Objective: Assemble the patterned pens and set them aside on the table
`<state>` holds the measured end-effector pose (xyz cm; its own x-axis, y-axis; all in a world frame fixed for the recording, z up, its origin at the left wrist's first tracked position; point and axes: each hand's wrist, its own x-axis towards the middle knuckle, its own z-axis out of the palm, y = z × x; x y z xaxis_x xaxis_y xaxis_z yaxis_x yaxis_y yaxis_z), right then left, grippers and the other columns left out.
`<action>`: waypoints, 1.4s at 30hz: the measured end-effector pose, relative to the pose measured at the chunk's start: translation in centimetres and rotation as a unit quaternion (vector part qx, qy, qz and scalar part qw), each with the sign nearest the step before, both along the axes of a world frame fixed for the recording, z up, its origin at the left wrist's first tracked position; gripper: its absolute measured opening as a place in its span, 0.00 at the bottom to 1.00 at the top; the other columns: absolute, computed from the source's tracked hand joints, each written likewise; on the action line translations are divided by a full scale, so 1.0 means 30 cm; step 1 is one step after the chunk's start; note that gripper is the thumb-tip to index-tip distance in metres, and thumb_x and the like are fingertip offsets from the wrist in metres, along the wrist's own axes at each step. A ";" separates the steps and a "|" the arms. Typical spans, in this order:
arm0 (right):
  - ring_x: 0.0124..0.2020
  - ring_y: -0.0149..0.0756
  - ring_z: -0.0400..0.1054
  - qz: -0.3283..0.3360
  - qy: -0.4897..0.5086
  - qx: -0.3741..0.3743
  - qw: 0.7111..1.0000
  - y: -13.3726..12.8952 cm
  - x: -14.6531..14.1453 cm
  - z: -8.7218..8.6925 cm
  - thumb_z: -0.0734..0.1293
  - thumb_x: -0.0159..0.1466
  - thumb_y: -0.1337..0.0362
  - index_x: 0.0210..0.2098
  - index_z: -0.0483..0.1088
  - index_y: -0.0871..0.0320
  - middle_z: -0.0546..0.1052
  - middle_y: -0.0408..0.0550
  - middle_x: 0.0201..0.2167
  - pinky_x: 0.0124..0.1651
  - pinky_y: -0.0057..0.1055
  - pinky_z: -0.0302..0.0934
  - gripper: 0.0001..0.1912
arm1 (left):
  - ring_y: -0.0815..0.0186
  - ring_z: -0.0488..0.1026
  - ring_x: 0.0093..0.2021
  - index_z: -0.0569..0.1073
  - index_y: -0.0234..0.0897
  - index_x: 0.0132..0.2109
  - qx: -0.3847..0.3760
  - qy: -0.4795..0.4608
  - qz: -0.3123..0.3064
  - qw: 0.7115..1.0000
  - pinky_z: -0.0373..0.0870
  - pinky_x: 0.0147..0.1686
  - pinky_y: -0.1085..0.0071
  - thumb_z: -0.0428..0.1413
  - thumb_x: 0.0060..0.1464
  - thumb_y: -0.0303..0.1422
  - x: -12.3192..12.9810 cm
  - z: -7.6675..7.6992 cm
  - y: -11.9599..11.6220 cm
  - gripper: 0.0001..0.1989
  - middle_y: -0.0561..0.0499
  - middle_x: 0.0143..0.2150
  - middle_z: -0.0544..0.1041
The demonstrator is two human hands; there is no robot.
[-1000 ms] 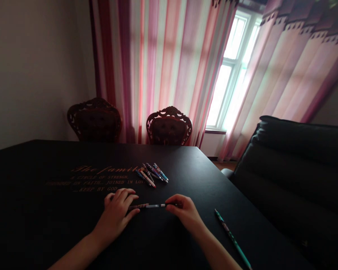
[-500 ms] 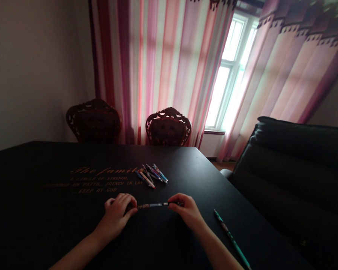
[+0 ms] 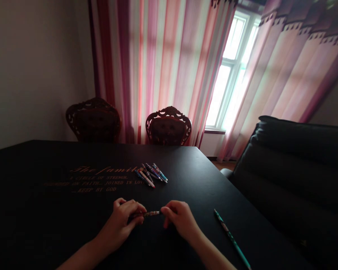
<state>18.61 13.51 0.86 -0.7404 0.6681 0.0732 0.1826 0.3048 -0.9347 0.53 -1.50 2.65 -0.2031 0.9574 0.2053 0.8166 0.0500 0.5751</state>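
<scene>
Slim patterned pen (image 3: 151, 213), held level

Daylight from the window (image 3: 224, 75) glares white and backlights the curtains (image 3: 163, 75), while the wall (image 3: 30, 75) is dim. The table (image 3: 45, 225) is almost black, the left hand (image 3: 119, 221) and right hand (image 3: 180, 221) lie in soft shadow, and the wide lens warps the frame's edges.

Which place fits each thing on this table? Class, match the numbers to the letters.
Things:
1. Slim pen
2. Cluster of pens
3. Teal pen
4. Gold lettering

Places:
A. Lying alone towards the table's right edge
B. Printed on the black tabletop
C. Held between the left hand and right hand
D. Lying together beyond the hands

Pairs: 1-C, 2-D, 3-A, 4-B
</scene>
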 end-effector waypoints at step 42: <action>0.17 0.28 0.60 -0.008 0.022 0.069 0.997 -0.011 0.022 0.043 0.63 0.65 0.50 0.22 0.73 0.59 0.69 0.41 0.13 0.24 0.25 0.52 0.23 | 0.62 0.73 0.41 0.77 0.48 0.43 0.065 0.009 0.020 0.998 0.50 0.55 0.55 0.57 0.57 0.42 -0.015 0.001 -0.005 0.09 0.54 0.39 0.80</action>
